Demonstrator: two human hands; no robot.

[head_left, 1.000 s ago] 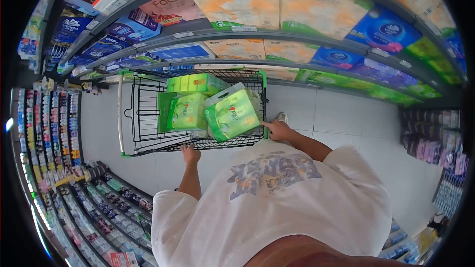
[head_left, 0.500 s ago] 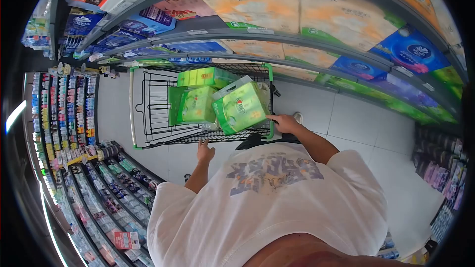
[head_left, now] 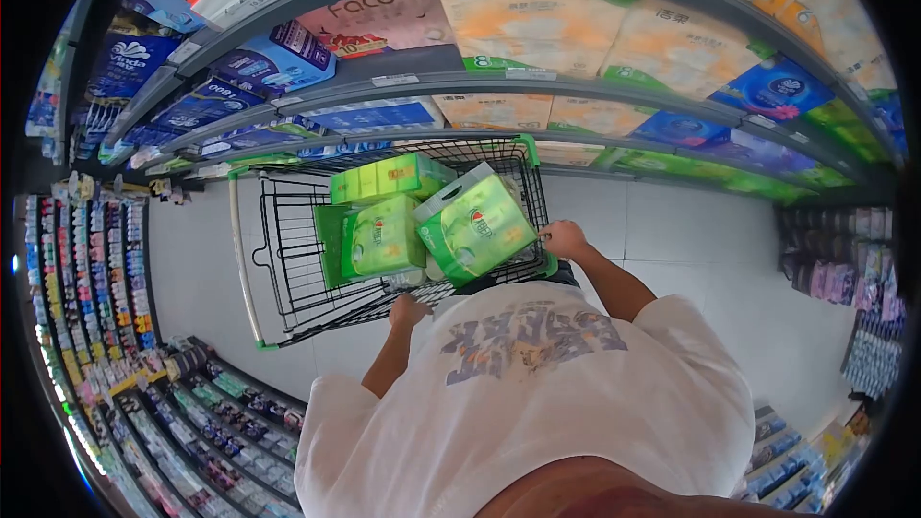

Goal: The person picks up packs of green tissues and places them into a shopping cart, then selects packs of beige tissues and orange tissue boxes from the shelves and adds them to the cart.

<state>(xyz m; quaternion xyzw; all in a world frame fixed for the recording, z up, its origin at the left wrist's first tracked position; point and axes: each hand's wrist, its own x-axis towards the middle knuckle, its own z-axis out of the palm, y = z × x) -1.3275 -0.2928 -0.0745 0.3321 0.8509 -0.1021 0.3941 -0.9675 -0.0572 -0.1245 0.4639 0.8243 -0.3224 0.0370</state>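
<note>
A wire shopping cart [head_left: 280, 259] with green corners stands sideways before me, its pale handle bar at the left. My left hand [head_left: 410, 311] is closed on the cart's near side rim. At the cart's right end, my right hand [head_left: 564, 239] has its fingers closed on the edge by the green trim. Inside the cart are several green packs: one lies along the far side [head_left: 389, 178], one sits in the middle [head_left: 382, 238], and a tilted pack [head_left: 477, 230] with a pale carry strip leans at the right.
Shelves [head_left: 422, 82] of tissue packs run along the far side, close to the cart. Racks of small goods [head_left: 91, 278] stand at the left and lower left. Pale floor tiles [head_left: 672, 230] show at the right, with more hanging goods [head_left: 839, 254] beyond.
My left hand has gone from spread fingers beside the cart to a closed grip on its rim. The cart now appears slightly turned, its handle end lower in view.
</note>
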